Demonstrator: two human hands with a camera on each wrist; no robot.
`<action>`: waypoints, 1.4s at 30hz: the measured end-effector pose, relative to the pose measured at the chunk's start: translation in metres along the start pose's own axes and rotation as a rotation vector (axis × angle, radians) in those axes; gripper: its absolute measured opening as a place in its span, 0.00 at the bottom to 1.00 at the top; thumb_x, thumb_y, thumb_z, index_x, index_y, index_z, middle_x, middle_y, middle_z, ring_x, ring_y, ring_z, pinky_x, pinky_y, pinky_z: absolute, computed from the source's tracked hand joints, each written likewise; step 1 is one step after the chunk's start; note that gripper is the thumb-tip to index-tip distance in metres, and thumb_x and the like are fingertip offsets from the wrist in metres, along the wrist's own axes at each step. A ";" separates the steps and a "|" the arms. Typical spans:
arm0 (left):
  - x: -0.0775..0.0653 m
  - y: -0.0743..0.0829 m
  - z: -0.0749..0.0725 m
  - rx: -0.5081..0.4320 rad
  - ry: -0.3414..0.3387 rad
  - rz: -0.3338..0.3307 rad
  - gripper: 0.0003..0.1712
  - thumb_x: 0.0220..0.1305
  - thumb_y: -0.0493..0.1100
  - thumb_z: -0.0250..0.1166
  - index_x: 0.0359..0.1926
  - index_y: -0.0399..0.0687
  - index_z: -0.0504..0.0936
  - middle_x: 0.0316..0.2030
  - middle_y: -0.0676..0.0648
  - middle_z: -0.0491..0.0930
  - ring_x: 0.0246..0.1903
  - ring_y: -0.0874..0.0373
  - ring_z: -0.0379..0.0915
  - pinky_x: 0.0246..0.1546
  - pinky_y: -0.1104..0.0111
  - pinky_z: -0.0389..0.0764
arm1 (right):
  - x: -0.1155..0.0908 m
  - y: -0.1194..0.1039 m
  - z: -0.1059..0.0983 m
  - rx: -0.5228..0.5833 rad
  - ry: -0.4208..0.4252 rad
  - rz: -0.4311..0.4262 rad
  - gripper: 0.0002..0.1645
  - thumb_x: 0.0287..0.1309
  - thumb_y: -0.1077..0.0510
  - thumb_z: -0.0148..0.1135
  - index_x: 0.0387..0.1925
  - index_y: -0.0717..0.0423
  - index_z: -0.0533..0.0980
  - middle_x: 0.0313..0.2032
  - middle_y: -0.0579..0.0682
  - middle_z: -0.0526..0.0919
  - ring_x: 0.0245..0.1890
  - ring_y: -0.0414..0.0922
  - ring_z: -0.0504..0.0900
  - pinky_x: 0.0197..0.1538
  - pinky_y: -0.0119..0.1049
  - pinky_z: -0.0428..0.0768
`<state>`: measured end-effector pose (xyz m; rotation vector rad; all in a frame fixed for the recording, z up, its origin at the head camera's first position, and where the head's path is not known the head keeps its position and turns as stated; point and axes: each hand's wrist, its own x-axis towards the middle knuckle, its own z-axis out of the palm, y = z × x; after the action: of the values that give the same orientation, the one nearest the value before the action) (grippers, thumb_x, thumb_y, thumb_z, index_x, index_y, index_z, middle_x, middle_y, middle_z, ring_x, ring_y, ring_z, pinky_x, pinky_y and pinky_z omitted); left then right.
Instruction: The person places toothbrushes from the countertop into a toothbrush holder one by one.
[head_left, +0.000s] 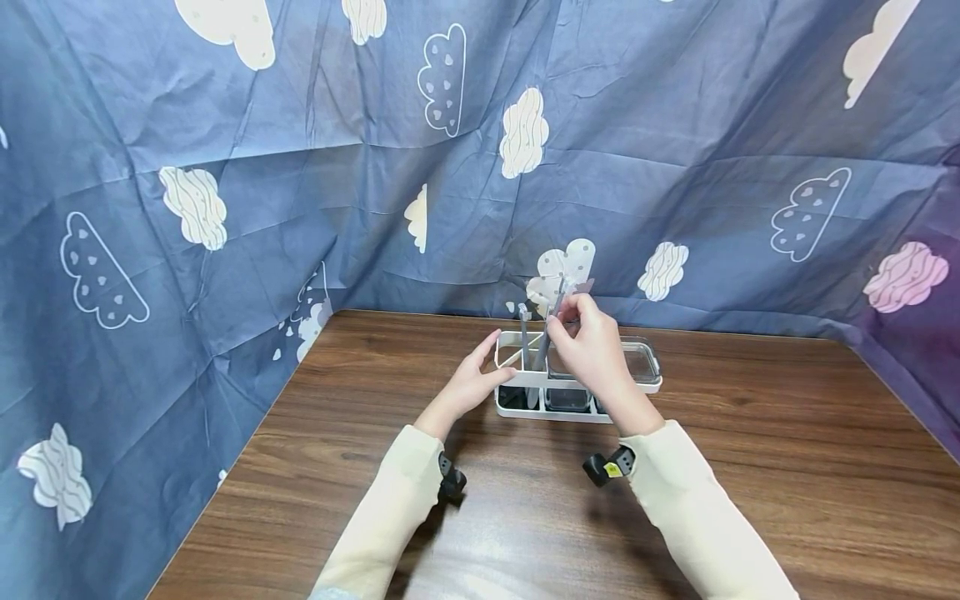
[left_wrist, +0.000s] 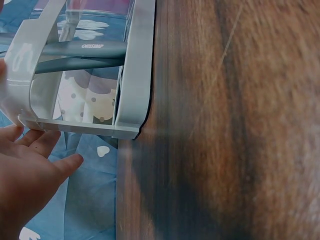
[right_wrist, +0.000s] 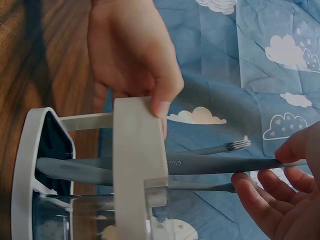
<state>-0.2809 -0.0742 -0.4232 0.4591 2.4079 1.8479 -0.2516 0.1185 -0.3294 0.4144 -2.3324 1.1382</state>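
Observation:
A white two-tier toothbrush holder [head_left: 536, 380] stands towards the back of the table. My left hand [head_left: 468, 385] grips the left end of its upper rail, thumb at the front and index finger at the far corner. With thumb and fingertips, my right hand [head_left: 591, 346] pinches a grey toothbrush [right_wrist: 215, 165] near its upper end. That brush stands through the upper rail, its handle bottom down at the dark base. Beside it, another grey toothbrush [head_left: 525, 346] leans in the same holder, its bristles [right_wrist: 239, 145] showing in the right wrist view.
Clear cups [right_wrist: 52, 215] sit in the holder beside the brushes, partly behind my right hand and forearm. The brown wooden table [head_left: 495, 517] extends to both sides. A blue cloud-patterned cloth [head_left: 465, 208] hangs just behind its back edge.

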 end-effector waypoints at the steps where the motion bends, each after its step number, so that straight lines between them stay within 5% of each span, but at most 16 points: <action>1: 0.000 0.000 0.000 -0.001 0.000 0.001 0.44 0.62 0.43 0.64 0.75 0.50 0.53 0.72 0.41 0.57 0.71 0.47 0.54 0.69 0.57 0.60 | -0.001 0.001 0.001 -0.003 -0.002 0.001 0.10 0.60 0.60 0.58 0.40 0.63 0.73 0.31 0.56 0.81 0.28 0.47 0.76 0.33 0.35 0.73; 19: 0.000 -0.002 0.001 -0.028 0.006 0.003 0.44 0.62 0.41 0.64 0.75 0.49 0.53 0.71 0.41 0.58 0.70 0.48 0.55 0.68 0.58 0.61 | -0.020 0.019 0.019 -0.025 -0.076 0.055 0.09 0.57 0.61 0.60 0.39 0.61 0.73 0.30 0.56 0.83 0.28 0.47 0.81 0.31 0.36 0.76; 36: 0.003 0.001 -0.002 -0.040 -0.041 0.002 0.45 0.63 0.37 0.63 0.75 0.40 0.50 0.71 0.35 0.56 0.71 0.43 0.52 0.68 0.54 0.60 | -0.029 0.026 0.025 -0.103 -0.089 0.084 0.09 0.54 0.58 0.62 0.35 0.60 0.74 0.26 0.53 0.81 0.25 0.46 0.76 0.29 0.35 0.71; 42: 0.001 0.000 0.000 -0.051 -0.017 0.008 0.44 0.63 0.38 0.63 0.75 0.44 0.51 0.72 0.37 0.56 0.71 0.44 0.53 0.68 0.55 0.60 | -0.031 0.026 0.025 -0.107 -0.083 0.075 0.09 0.54 0.58 0.62 0.34 0.59 0.74 0.26 0.52 0.81 0.24 0.45 0.75 0.27 0.35 0.70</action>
<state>-0.2820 -0.0740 -0.4231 0.4795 2.3454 1.8964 -0.2462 0.1155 -0.3766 0.3432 -2.4871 1.0422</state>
